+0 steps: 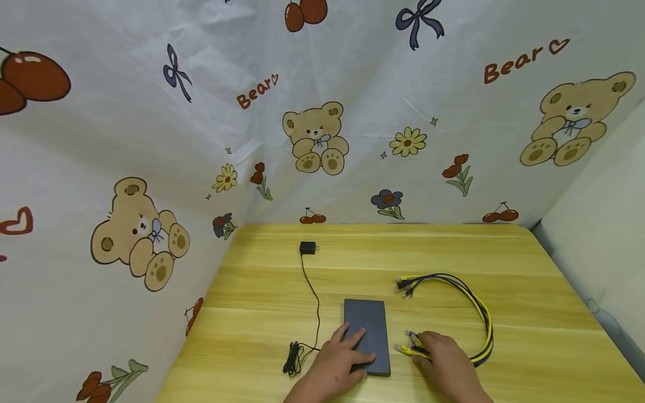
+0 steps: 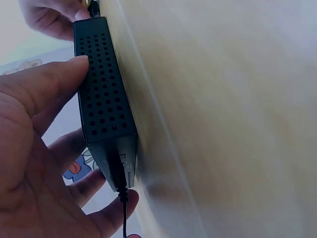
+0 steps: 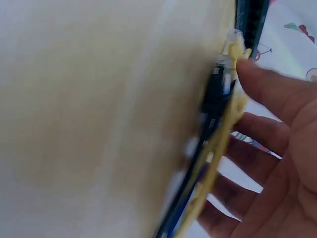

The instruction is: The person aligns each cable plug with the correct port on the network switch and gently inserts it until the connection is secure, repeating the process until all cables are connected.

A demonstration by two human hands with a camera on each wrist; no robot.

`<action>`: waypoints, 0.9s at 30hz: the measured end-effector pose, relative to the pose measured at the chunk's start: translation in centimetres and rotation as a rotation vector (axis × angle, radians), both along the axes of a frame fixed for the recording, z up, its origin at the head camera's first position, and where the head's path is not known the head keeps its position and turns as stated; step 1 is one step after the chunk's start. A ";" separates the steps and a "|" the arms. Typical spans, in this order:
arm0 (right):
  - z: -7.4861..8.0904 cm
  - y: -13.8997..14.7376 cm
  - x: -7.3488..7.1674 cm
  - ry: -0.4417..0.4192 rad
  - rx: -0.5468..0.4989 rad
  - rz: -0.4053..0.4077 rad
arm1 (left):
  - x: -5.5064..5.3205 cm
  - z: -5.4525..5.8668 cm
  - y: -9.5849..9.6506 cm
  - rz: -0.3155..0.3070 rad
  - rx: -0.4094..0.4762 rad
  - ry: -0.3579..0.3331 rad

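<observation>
A flat dark box (image 1: 370, 327) with perforated sides, like a network switch, lies on the wooden table. My left hand (image 1: 339, 358) rests on its top with fingers spread. In the left wrist view, the thumb (image 2: 74, 74) lies at the edge of the perforated side, and a black plug (image 2: 118, 173) sits in the box's end. Right of the box, my right hand (image 1: 445, 358) lies over one end of a bundle of yellow, black and blue network cables (image 1: 486, 319). In the right wrist view, its thumb is at a yellow plug (image 3: 235, 47) and its loosely bent fingers are behind the cables.
A thin black cord runs from a coiled bunch (image 1: 292, 358) left of the box to a power adapter (image 1: 308, 248) near the back. The bundle's other plugs (image 1: 405, 284) lie behind the right hand. A printed cloth (image 1: 363, 84) borders the table (image 1: 252, 291).
</observation>
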State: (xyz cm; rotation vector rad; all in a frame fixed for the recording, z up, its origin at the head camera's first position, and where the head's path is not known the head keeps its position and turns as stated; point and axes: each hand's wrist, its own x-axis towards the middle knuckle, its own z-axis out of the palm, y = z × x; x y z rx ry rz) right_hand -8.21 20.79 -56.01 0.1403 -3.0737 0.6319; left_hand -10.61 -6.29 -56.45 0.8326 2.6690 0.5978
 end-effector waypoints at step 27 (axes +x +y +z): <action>-0.3 -0.3 0.3 0.393 0.000 0.155 | -1.3 2.4 7.0 -0.038 -0.006 0.167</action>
